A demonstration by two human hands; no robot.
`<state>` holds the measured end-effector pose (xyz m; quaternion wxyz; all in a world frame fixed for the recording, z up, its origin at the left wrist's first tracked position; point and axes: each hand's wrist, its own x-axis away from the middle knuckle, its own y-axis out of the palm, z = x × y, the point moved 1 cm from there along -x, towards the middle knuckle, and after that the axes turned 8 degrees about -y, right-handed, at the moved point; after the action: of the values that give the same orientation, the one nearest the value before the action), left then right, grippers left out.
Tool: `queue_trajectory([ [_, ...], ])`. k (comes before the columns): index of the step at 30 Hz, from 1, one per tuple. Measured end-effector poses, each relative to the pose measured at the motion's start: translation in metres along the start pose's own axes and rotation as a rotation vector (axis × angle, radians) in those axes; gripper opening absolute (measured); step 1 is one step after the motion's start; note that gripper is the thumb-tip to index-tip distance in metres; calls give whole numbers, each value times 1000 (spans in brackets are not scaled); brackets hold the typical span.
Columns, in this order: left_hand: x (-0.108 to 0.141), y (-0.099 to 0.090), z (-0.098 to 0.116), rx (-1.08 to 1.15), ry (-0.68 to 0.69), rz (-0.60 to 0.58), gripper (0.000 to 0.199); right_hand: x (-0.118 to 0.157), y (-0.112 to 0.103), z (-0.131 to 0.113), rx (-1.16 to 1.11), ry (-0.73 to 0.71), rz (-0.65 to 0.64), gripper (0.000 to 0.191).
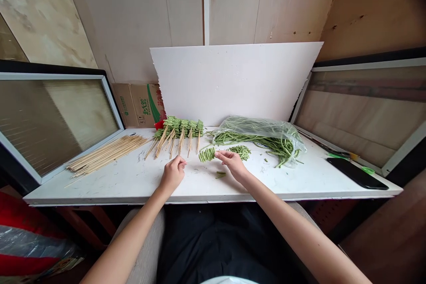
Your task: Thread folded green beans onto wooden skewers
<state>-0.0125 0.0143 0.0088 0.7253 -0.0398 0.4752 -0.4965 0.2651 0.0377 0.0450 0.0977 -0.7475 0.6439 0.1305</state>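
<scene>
Between my hands hangs a row of short green bean pieces [207, 155], packed side by side as on a skewer. My left hand [173, 173] is closed in a pinch to the left of this row, in line with it; the thin bamboo skewer itself hardly shows against the white table. With thumb and fingertips together, my right hand [233, 163] pinches a bean piece at the row's right end. Behind that hand lies a small pile of cut bean pieces [241, 151]. A few loose pieces [220, 174] rest on the table just below the row.
Finished bean skewers [181, 129] are stacked at the back, sticks toward me. Bare bamboo skewers [108, 153] lie at left. Long beans [253, 137] fill a clear plastic bag [282, 128] at back right. A black phone [356, 173] lies near the white table's [293, 186] right edge.
</scene>
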Motion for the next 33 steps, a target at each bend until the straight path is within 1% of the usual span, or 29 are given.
queue_trajectory([
  [2, -1, -1, -1, 6, -31, 27, 15, -3, -11, -6, 66, -23, -97, 42],
  [3, -2, -1, -1, 9, -45, 40, 15, -5, -17, -9, 120, -43, -166, 41],
  [5, -2, -2, -2, 12, -61, 55, 14, -8, -29, -13, 271, -85, -329, 34],
  [7, -2, -2, -2, 5, -55, 53, 14, -8, -36, -15, 446, -96, -464, 26],
  [8, -2, -2, -1, 2, -49, 47, 14, -8, -38, -14, 520, -90, -505, 22],
  [10, -1, -1, -1, 2, -40, 36, 15, -6, -37, -14, 611, -85, -523, 16],
  [14, -1, 0, 0, 25, -36, 31, 16, 0, -30, -11, 623, -152, -472, 7],
  [18, -1, 0, 0, 25, -33, 26, 16, 2, -27, -10, 664, -240, -454, 2],
  [20, -1, 0, 0, 13, -35, 27, 15, 0, -29, -9, 646, -232, -456, 4],
  [22, -1, 0, 0, 6, -32, 28, 15, -4, -31, -6, 589, -210, -427, 9],
  [24, -1, 1, -1, 8, -26, 25, 15, -10, -34, -1, 510, -213, -333, 16],
  [26, -1, 1, -2, 13, -20, 22, 15, -16, -37, 5, 394, -188, -188, 28],
  [28, -1, 1, -2, 15, -16, 25, 15, -20, -39, 13, 236, -103, -55, 42],
  [29, -1, 2, -2, 15, -15, 26, 15, -21, -39, 16, 146, -51, -9, 46],
  [31, -1, 2, -2, 14, -10, 26, 15, -21, -36, 20, -30, 29, 31, 51],
  [33, 0, 2, -2, 13, -4, 21, 15, -19, -33, 21, -169, 61, 25, 50],
])
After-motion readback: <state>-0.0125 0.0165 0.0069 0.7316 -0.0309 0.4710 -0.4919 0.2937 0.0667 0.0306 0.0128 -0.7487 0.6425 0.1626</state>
